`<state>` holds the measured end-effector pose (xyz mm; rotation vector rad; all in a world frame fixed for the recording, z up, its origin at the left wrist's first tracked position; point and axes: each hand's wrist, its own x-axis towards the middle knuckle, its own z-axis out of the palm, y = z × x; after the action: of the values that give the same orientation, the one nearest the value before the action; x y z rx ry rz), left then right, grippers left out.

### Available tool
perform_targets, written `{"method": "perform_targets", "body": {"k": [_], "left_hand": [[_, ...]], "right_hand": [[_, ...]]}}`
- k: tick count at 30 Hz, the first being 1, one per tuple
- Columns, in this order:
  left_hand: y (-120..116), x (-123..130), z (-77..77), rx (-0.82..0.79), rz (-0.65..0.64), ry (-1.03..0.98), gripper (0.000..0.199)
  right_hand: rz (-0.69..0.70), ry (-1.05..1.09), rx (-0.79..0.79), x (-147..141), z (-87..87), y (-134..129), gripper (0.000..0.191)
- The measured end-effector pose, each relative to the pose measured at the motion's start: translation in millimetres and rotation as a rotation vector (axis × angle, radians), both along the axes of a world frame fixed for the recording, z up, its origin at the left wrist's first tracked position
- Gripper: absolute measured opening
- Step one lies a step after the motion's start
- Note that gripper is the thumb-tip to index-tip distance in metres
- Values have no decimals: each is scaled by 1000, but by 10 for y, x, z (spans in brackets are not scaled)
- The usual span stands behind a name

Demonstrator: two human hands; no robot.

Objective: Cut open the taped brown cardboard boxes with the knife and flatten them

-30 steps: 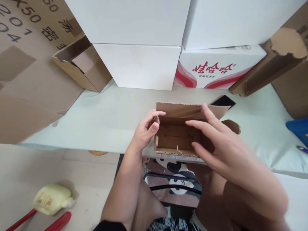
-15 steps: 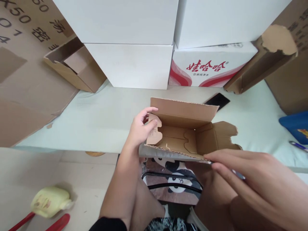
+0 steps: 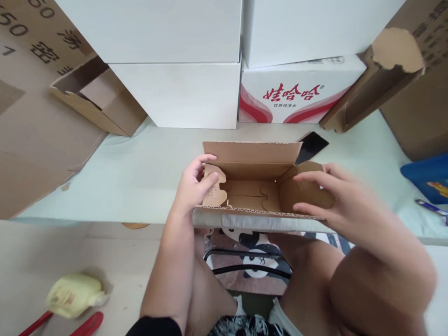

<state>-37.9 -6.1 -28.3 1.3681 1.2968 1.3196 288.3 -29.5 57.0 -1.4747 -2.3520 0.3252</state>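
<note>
Holds the box (image 3: pixel 245 187), open side up at the table's (image 3: pixel 140 186) front edge, pinching its left flap (image 3: pixel 214 196) between thumb and fingers of the left hand (image 3: pixel 189 189). Spreads the fingers of the right hand (image 3: pixel 346 198) wide by the right flap (image 3: pixel 310 192), with firm contact impossible to confirm. Could tip the box off by pressing near that edge, or crease flaps by squeezing. Shows matt brown cardboard, ragged corrugated rims, notched left flap.
</note>
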Motion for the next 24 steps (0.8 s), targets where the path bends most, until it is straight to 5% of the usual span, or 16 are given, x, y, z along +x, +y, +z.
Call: {"method": "perform_targets", "body": {"k": [5,7,11,17,19,22,24], "left_hand": [[19,-33,8,24,51,-42,38],[16,-48,12,36,51,-57,38],[-14,-39,36,3,17,-50,37],[-32,-18,48,9,67,-16,30],[-26,-21,29,-13,118,-70,32],[-22,-17,-6,-38,202,-138,28],[-25,-11,-27,7,222,-226,34]], "right_hand": [[10,361,93,-114,-56,15,58],[86,453,73,-166,-64,48,51],[356,322,-93,-234,-111,130,41],[456,441,-304,-109,-306,245,89],[527,456,-311,-90,-370,281,88],[405,478,-202,-163,-521,335,56],[211,604,-46,-248,-669,384,62]]}}
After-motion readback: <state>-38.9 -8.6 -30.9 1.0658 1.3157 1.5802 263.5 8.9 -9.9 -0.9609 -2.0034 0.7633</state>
